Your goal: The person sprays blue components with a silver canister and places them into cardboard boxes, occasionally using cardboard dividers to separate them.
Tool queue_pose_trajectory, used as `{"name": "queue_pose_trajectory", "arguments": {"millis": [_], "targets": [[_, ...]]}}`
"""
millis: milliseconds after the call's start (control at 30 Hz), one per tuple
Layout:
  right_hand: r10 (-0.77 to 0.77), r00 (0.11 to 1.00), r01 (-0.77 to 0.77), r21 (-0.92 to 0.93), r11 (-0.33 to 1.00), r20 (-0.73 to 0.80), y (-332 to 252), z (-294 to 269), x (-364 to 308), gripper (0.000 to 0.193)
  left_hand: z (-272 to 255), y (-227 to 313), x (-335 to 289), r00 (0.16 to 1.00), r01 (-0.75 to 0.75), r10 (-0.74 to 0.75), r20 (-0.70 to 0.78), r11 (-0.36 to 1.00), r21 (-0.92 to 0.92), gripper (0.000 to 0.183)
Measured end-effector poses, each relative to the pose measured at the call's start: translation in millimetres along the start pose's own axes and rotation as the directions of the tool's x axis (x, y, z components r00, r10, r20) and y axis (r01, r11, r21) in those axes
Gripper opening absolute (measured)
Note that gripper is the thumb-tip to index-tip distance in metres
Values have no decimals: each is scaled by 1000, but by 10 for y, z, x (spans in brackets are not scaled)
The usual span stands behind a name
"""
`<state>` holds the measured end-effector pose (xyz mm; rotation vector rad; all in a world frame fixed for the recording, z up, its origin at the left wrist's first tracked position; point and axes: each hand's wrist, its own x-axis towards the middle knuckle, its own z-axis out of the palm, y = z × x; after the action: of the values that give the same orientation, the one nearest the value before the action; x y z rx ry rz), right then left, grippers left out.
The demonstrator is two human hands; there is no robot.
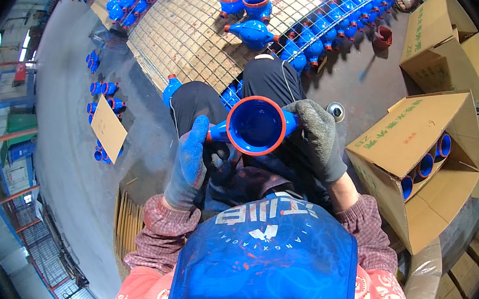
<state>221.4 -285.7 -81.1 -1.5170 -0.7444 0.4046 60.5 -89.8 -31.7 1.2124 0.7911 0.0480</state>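
Over my lap I hold a blue water meter body (pixel 284 119), its round mouth with an orange-red rim facing up. My left hand (pixel 193 155), in a grey work glove stained blue, is closed around its left pipe end. In a grey glove, my right hand (pixel 318 135) grips the opposite pipe end. Beyond my knees, several similar blue bodies (pixel 252 33) sit on a wire-mesh surface (pixel 194 51); two stand mouth up and one lies on its side. A round metal piece (pixel 336 111) is just past my right hand.
To my right, an open cardboard box (pixel 410 138) holds several blue bodies, with another box (pixel 436 53) behind it. More bodies lie on the left floor, some under a cardboard sheet (pixel 108 128). Flat cardboard (pixel 128 225) stands beside my left arm. A red cup-like container (pixel 382 38) sits far right.
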Motion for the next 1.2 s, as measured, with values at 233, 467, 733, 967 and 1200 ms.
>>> {"name": "queue_pose_trajectory", "arguments": {"millis": [233,467,733,967,1200], "targets": [[-67,997,60,-190,980,-33,-42,-14,-74,22,39,31,18,993,109,-105,-49,991,76,55],[-25,996,4,-225,974,-90,-114,-16,-78,24,102,67,7,995,101,-97,-30,982,159,64],[710,702,-552,585,595,-59,93,52,-168,4,153,101,-67,998,-63,54,43,969,239,66],[380,923,-338,339,878,-63,449,-72,-344,39,391,409,-16,623,-777,598,504,399,486,28],[117,979,-134,-96,986,-170,86,-141,-191,37,546,509,54,769,-631,549,327,576,519,33]]}}
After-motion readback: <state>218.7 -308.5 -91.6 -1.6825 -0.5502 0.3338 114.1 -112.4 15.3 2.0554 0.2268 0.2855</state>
